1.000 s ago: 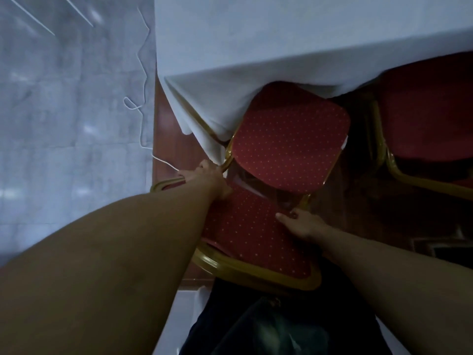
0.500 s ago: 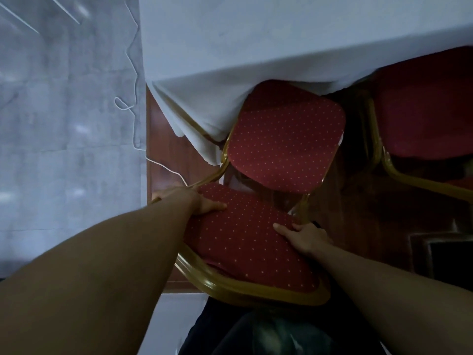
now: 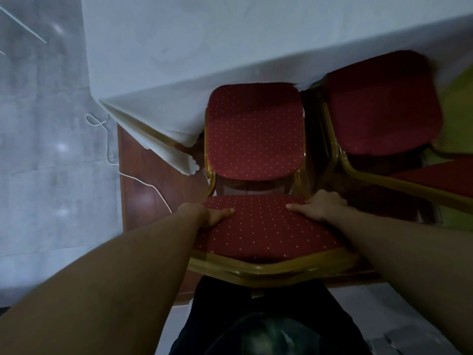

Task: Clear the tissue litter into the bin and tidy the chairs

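Note:
A red dotted chair with a gold frame (image 3: pixel 256 139) stands square to the table, its seat tucked partly under the white tablecloth (image 3: pixel 179 60). I hold its backrest (image 3: pixel 263 226) from behind. My left hand (image 3: pixel 212 213) grips the backrest's left edge, thumb lying on the red padding. On the right edge my right hand (image 3: pixel 320 204) holds the same way. No tissue litter or bin is in sight.
A second red chair (image 3: pixel 381 111) stands just to the right, also partly under the cloth, with a third backrest (image 3: pixel 440 180) at the far right. A white cable (image 3: pixel 110 149) trails over the grey floor and brown wooden platform (image 3: pixel 153 188) on the left.
The chair has turned from a skewed angle to face the table squarely. My hands moved with it and now sit level on either side of the backrest.

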`<state>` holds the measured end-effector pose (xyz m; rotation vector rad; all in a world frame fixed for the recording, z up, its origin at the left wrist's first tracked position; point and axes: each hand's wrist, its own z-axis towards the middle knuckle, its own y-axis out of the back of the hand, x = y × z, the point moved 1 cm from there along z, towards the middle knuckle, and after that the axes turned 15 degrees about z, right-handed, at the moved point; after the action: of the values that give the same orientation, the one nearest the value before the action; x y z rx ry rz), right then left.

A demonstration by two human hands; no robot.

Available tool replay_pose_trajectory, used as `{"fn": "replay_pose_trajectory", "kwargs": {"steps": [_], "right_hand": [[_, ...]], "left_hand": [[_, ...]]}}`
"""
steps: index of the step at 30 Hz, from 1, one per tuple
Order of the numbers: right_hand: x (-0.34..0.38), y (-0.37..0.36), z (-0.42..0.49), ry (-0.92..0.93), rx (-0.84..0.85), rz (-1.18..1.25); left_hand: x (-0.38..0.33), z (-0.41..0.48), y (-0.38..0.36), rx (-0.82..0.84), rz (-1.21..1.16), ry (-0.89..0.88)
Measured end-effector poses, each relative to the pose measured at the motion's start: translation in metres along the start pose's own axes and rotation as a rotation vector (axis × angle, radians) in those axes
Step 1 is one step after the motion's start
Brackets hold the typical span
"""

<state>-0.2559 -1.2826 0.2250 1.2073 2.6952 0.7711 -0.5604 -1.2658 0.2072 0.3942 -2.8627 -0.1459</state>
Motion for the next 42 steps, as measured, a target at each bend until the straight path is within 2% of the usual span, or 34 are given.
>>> {"fn": "replay_pose_trajectory", "kwargs": {"steps": [4, 12, 25, 34, 37, 40, 42], "right_hand": [[-0.010, 0.027, 0.013, 0.029, -0.048, -0.032], [-0.028, 0.050, 0.020, 0.043, -0.074, -0.053], [-0.039, 0.053, 0.018, 0.039, -0.093, -0.070], [-0.036, 0.057, 0.015, 0.116, -0.060, -0.154], [-0.032, 0.060, 0.009, 0.160, -0.070, -0.164], [-0.032, 0.063, -0.004, 0.178, -0.067, -0.126], [-0.033, 0.067, -0.014, 0.193, -0.075, -0.090]], "left_hand": [[-0.027, -0.030, -0.004, -0.022, 0.034, -0.007], [-0.055, -0.030, -0.021, 0.016, 0.051, -0.039], [-0.061, -0.033, -0.033, 0.021, 0.130, -0.052], [-0.067, -0.042, -0.029, -0.032, 0.244, -0.071], [-0.068, -0.039, -0.027, -0.121, 0.330, -0.084], [-0.066, -0.045, -0.021, -0.310, 0.493, -0.101], [-0.070, -0.055, -0.016, -0.466, 0.584, -0.173]]}}
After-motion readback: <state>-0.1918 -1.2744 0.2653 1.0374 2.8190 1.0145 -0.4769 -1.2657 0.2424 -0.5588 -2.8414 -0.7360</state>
